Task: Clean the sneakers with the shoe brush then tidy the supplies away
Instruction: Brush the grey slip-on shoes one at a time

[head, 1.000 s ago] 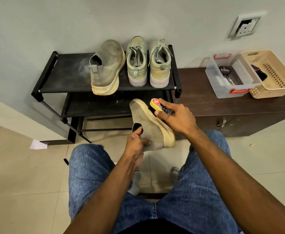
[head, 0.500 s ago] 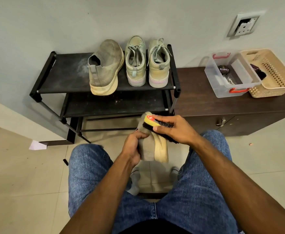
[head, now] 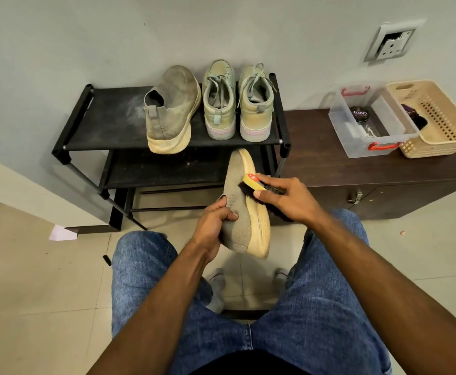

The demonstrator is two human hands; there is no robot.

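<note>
Hands grip sneaker (head: pixel 244 212) and brush (head: pixel 253 185) before rack (head: pixel 107 125), bins on cabinet (head: pixel 316 163)

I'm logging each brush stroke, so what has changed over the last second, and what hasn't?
The left hand turned the held sneaker from sole-facing-camera to side-on, toe pointing away. The right hand moved the brush from the toe end to the side of the upper. No grip was taken or let go. The three shoes on the rack, the clear box and the basket stayed put.
</note>
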